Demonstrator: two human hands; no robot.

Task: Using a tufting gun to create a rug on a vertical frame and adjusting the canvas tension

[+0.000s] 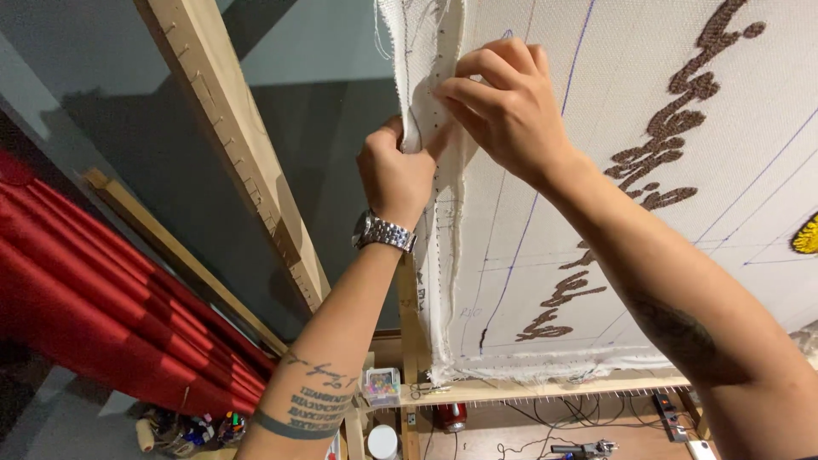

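Observation:
A large white woven cloth (596, 128) with brown tufted lettering and blue drawn lines is stretched on an upright wooden frame (545, 390) studded with small nails. My left hand (394, 175), with a metal watch on its wrist, grips the cloth's folded left edge (426, 94) high on the frame. My right hand (503, 106) pinches the same edge just above and to the right, its fingertips pressing the fabric against the frame's side. The frame post behind the edge is mostly hidden by the cloth.
A second nailed wooden beam (230, 128) leans to the left. A red curtain (102, 315) hangs lower left. Below are a small box of coloured bits (382, 385), cables, a power strip (670, 416) and a tool on the floor.

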